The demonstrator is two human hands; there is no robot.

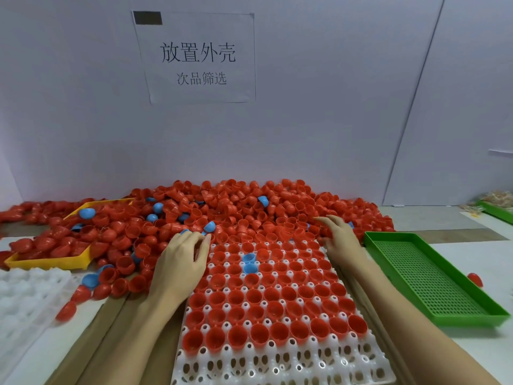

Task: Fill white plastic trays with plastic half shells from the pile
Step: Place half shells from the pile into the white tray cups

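Red plastic half shells [222, 207] lie heaped in a wide pile along the back of our surface [458, 218], against the pale wall, with a few blue half shells [158, 207] mixed in. Directly before us sits the white plastic tray [277, 365]; most of its cups hold red shells with the open side up, two blue shells [249, 263] sit near its far end, and the nearest rows are bare. Our left hand [181, 262] rests at the tray's far left corner, where the pile meets it; its fingers are curled down among the shells, but we cannot tell whether its grip has closed on one. Our right hand [340, 236] reaches into the pile at the tray's far right corner, fingers stretched forward and loose, grip released. To the left, a yellow tray [50, 263] lies half buried in shells, and another white tray [25, 295] lies near us. To the right lies a green perforated tray [433, 284], with one red shell [475, 279] just beyond it. On the wall hangs a paper sign [197, 56] reading "放置外壳" in large characters and "次品筛选" below, a dark patch in its top left corner.
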